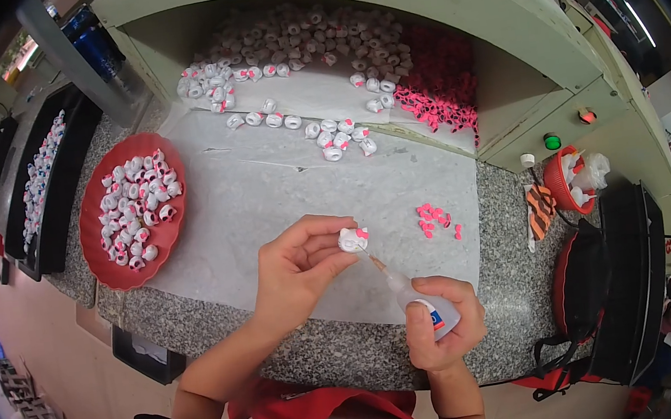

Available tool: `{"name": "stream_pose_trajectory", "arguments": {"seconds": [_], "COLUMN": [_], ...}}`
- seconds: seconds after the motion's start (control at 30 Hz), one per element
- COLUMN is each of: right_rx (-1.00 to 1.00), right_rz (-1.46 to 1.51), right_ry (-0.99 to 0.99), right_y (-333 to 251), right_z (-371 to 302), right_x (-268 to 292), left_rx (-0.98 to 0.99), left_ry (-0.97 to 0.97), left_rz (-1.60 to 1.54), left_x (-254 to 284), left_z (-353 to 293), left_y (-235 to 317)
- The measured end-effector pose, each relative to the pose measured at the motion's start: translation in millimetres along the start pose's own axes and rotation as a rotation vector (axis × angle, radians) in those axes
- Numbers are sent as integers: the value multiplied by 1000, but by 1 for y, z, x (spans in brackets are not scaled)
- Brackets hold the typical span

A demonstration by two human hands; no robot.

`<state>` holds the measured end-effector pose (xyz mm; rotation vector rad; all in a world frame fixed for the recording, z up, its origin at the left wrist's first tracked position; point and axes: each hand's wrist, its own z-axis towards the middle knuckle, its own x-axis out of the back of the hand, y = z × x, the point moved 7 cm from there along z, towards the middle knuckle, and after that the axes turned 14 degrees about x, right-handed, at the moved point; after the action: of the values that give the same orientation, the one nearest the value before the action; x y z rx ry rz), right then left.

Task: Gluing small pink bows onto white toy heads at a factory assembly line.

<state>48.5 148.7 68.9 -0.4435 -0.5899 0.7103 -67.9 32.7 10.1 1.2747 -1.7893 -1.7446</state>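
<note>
Between the thumb and fingers of my left hand (pixel 300 264) is a small white cat-head figurine (pixel 351 239) with a pink bow. My right hand (pixel 449 325) grips a translucent glue bottle (pixel 431 302), tilted so its thin nozzle points at the figurine's lower right edge. Whether the tip touches it is too small to tell. A loose group of small pink bows (pixel 435 221) lies on the white paper (pixel 252 211), right of the figurine. Farther back on the paper are several white figurines (pixel 335 136), some with pink bows.
A red scalloped plate (pixel 176 237) full of white figurines stands at left. The pale green cabinet (pixel 510 133) holds heaps of white figurines and pink pieces (pixel 439 96). At right are an orange basket (pixel 558 178) with bottles and a striped cloth (pixel 540 212). A black tray (pixel 64 184) stands far left.
</note>
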Motion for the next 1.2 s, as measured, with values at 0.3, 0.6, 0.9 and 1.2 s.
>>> {"name": "stream_pose_trajectory", "arguments": {"seconds": [0.3,0.6,0.9,1.2], "right_rx": [-98,-66,-841,-578], "right_rz": [-7,-9,396,-566], "right_ry": [61,5,435,-332], "right_y": [6,5,92,139], "right_z": [-2,1,-11,-38], "right_x": [1,2,41,19], "left_rx": [89,78,77,187], "left_ry": [-15,-25,-10,-20], "left_rz": [-44,-28,-21,-48], "left_x": [2,4,5,-1], "left_z": [1,4,6,7], "left_y": [-2,-4,-10,-22]}}
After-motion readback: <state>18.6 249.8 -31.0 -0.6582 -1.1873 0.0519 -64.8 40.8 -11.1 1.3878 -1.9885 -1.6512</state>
